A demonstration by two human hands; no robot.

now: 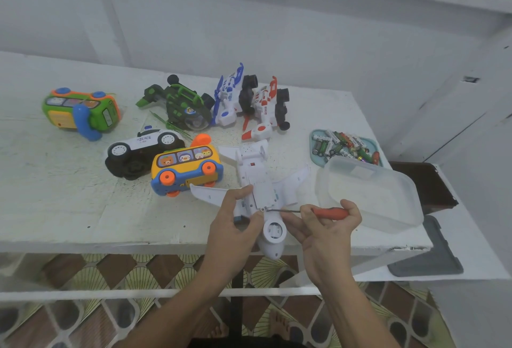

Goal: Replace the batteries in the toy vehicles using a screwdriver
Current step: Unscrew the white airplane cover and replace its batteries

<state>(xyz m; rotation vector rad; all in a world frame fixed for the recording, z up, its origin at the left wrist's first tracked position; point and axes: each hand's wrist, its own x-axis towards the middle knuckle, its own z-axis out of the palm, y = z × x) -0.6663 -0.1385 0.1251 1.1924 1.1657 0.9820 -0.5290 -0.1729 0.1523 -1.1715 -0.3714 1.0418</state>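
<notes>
A white toy airplane (259,181) lies belly up at the table's front edge, nose toward me. My left hand (232,226) grips its body beside the left wing. My right hand (327,228) holds a red-handled screwdriver (329,212) lying sideways, its dark tip at a screw on the battery cover's near edge. A teal tray (313,141) at the right holds several loose batteries (343,144).
Other toys lie on the white table (69,203): a yellow bus (185,170), a police car (141,151), a green bus (80,111), a green vehicle (180,106), a blue-white one (232,95), a red-white one (268,106). A clear plastic box (368,192) stands right of my hands.
</notes>
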